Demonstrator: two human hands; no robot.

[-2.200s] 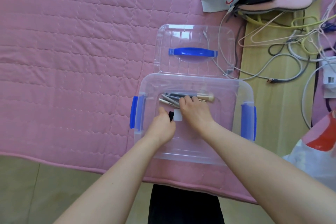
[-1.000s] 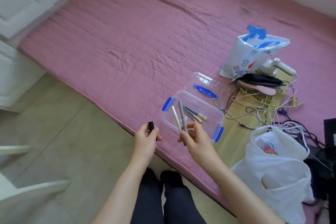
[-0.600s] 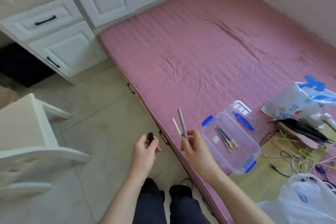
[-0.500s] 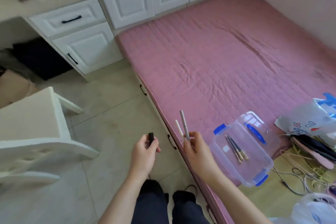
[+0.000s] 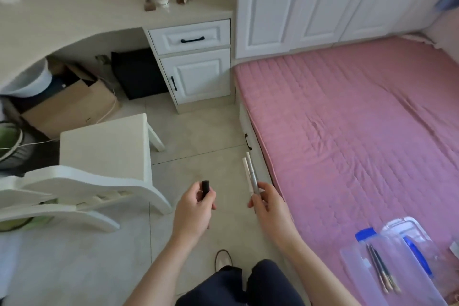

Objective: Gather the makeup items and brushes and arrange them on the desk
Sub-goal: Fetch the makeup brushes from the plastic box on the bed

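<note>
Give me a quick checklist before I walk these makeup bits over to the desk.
1. Left hand grips the small black tube: ok.
2. Right hand pinches both slim makeup pens: ok.
3. Bare space on the desk top: ok.
4. White chair stands between you and the desk: not ok, go around.
5. Brushes left in the clear storage box: not ok, one more trip.

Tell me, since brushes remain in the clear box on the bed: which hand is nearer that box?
Right. The right hand, holding two pens, is beside the bed edge, up-left of the box. The left hand, holding a black tube, is farther left over the floor.
</note>
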